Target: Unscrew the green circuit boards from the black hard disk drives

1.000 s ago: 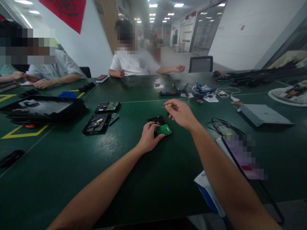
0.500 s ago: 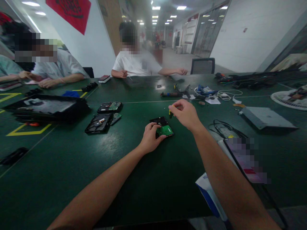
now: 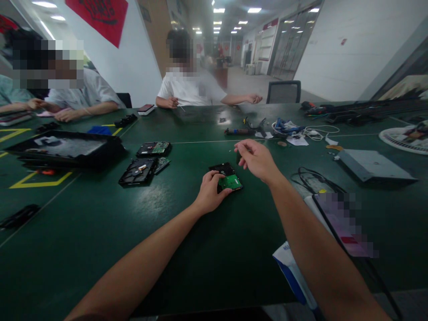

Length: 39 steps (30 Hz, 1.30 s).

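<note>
On the green table lies a black hard drive (image 3: pixel 225 167) with a green circuit board (image 3: pixel 231 182) on its upper face. My left hand (image 3: pixel 210 191) grips the drive by its near side, thumb at the front edge and fingers over the top. Just above and right of the drive, my right hand (image 3: pixel 252 156) is closed around a small screwdriver (image 3: pixel 238 158). Only a dark bit of the tool shows beside my fingers; the rest is hidden, and it appears apart from the drive.
More hard drives (image 3: pixel 137 171) and a loose circuit board (image 3: pixel 162 165) lie to the left, before a black tray (image 3: pixel 115 145). At right are a phone (image 3: pixel 341 223), black cables (image 3: pixel 321 171) and a grey metal box (image 3: pixel 374 165). Other people sit across the table.
My right fingers have shifted around the screwdriver, so its yellow part no longer shows. My left hand and the hard drive stay in place.
</note>
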Available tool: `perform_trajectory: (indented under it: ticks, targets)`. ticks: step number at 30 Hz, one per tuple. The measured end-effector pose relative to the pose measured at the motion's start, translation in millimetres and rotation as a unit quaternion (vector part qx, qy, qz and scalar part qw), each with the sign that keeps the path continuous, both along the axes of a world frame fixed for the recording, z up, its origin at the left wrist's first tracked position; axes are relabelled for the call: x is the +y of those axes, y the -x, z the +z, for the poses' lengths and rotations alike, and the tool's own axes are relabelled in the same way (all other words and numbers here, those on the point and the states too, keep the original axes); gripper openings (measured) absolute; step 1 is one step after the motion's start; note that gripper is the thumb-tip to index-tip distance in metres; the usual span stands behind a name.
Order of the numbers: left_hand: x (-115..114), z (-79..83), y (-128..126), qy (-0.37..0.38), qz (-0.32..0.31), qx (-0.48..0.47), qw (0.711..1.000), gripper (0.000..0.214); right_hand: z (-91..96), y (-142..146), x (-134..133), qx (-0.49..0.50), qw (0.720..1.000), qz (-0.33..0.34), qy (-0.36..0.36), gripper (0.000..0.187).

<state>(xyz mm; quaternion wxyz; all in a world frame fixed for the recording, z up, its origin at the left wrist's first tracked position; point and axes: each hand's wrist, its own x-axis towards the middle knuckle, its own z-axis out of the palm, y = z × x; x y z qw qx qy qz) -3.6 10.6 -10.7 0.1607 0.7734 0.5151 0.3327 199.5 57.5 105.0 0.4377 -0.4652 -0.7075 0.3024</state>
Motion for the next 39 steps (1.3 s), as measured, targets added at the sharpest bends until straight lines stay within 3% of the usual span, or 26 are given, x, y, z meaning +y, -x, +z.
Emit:
perform_trajectory:
  ticks: [7,16,39]
  targets:
    - [0.7,1.0,0.4,0.004,-0.003,-0.002,1.0,0.05,0.7,-4.2,1.5,-0.008,1.0,0.005,0.017,0.032]
    - [1.6,0.3,1.2,0.005,-0.002,-0.004,1.0,0.052,6.8,-5.4,-2.2,-0.031,0.998,-0.059,0.017,0.028]
    - [-2.6,6.1,-0.8,0.033,0.01,0.0,0.999,0.049,4.7,-7.3,-0.9,-0.025,0.999,-0.024,0.008,0.029]
